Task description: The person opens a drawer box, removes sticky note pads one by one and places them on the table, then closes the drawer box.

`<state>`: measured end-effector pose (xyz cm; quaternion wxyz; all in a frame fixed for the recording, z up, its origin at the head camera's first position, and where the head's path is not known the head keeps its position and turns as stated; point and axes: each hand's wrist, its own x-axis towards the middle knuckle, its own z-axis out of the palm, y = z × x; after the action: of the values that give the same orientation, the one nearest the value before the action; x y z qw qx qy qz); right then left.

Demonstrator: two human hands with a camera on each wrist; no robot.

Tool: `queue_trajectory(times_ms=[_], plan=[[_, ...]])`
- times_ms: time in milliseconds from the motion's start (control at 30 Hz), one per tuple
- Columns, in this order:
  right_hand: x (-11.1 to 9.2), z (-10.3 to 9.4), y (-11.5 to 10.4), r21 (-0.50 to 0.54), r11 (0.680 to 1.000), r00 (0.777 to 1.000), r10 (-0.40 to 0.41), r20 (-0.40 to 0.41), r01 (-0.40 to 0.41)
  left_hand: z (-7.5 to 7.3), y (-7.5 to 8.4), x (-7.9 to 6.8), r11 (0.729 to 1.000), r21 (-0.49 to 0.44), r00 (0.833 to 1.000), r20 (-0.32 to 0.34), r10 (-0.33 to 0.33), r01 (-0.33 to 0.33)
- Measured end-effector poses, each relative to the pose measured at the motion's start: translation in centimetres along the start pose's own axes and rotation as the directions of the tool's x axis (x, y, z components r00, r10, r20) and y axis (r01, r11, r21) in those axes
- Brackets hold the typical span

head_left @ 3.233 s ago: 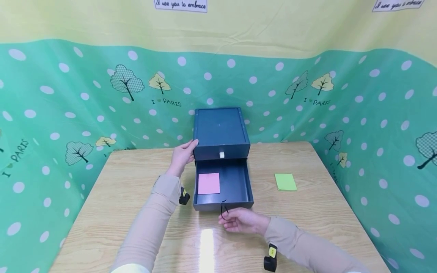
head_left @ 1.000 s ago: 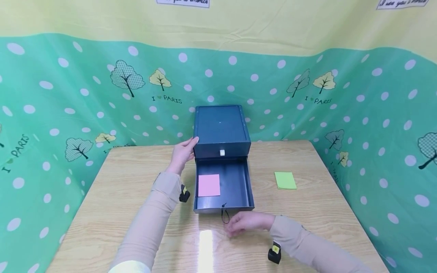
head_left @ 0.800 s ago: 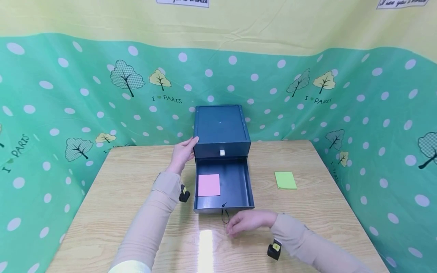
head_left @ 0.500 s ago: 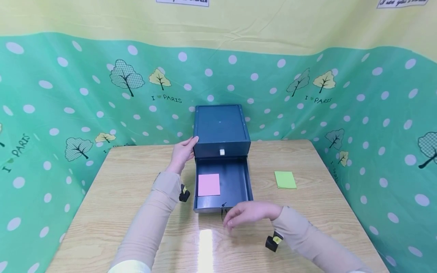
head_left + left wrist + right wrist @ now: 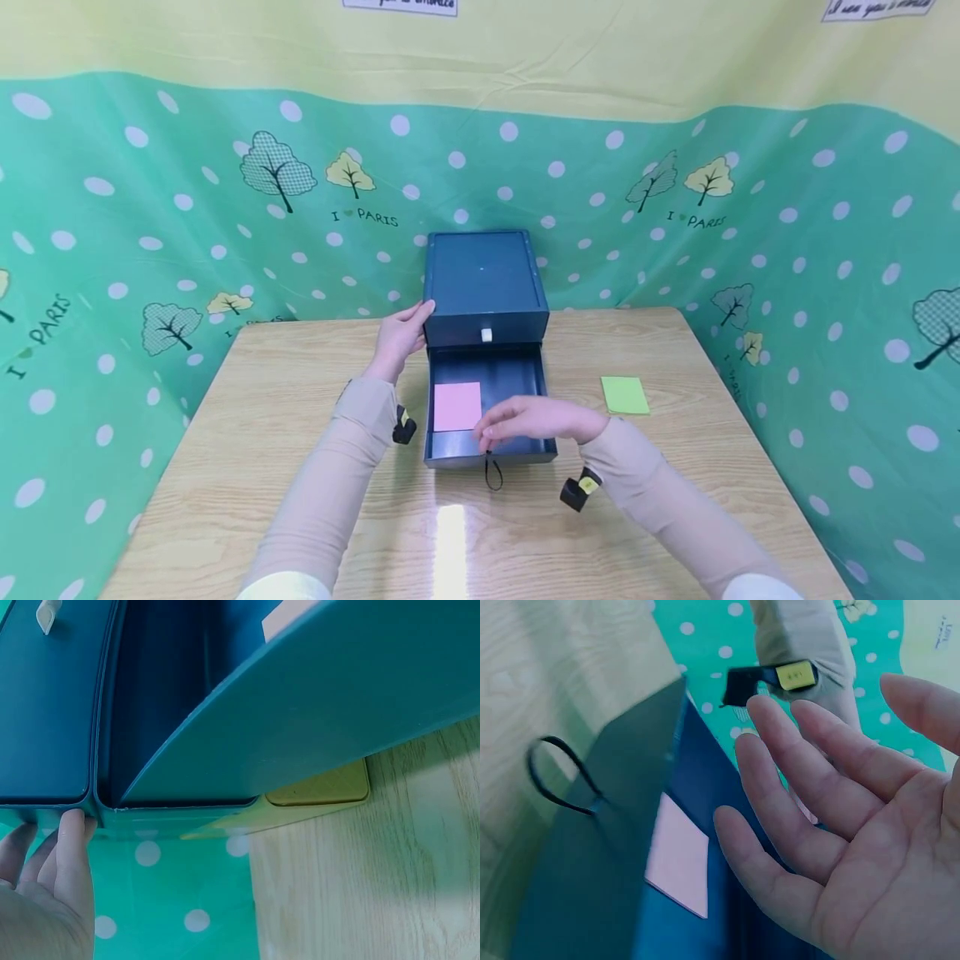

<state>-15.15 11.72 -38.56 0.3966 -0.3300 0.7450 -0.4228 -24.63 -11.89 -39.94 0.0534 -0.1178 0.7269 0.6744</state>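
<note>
A dark blue drawer cabinet (image 5: 486, 275) stands at the back of the table, its upper drawer (image 5: 450, 330) in place with a white knob (image 5: 487, 335). Below, a drawer (image 5: 450, 460) is pulled out, a black cord loop (image 5: 493, 477) on its front. Inside it lies a pink sticky-note pad (image 5: 457, 407), at the left. My left hand (image 5: 400, 340) rests on the cabinet's left side, fingers (image 5: 72, 844) extended against its edge. Over the pulled-out drawer hovers my right hand (image 5: 536, 418), holding nothing, its fingers (image 5: 817, 795) loosely spread in the right wrist view.
A green sticky-note pad (image 5: 625, 395) lies on the wooden table (image 5: 300, 467), right of the cabinet. The left wrist view shows a yellowish lower part (image 5: 322, 784) under the pulled-out drawer. A dotted curtain (image 5: 337, 275) surrounds the back and sides.
My right hand has let go of the cord loop, then risen from in front of the drawer to above it. The left hand has stayed on the cabinet.
</note>
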Motion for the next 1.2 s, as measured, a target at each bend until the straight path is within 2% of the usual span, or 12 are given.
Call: queue_trajectory(times_ms=[200,533,900,1033,1200], plan=[[1.8,-1.5,-0.5,0.041,0.997,0.997,0.060,-0.055,-0.057,0.0,0.0,0.1,1.000,-0.004,1.000,0.000,-0.011,0.011],[4.5,-3.0,0.0,0.035,0.988,0.972,0.154,-0.178,-0.150,0.1,0.0,-0.1,1.000,0.001,1.000,0.000,-0.004,0.004],[7.5,-4.7,2.1,-0.054,0.974,0.956,0.204,-0.209,-0.219,0.1,-0.1,0.3,1.000,-0.008,1.000,-0.009,-0.013,0.013],[7.9,-5.0,2.1,-0.096,0.961,0.947,0.234,-0.222,-0.260,0.1,-0.1,0.2,1.000,-0.011,1.000,-0.009,-0.016,0.016],[8.5,-5.0,2.2,-0.171,0.948,0.949,0.229,-0.215,-0.267,0.2,0.1,0.1,1.000,-0.010,1.000,-0.012,-0.014,0.014]])
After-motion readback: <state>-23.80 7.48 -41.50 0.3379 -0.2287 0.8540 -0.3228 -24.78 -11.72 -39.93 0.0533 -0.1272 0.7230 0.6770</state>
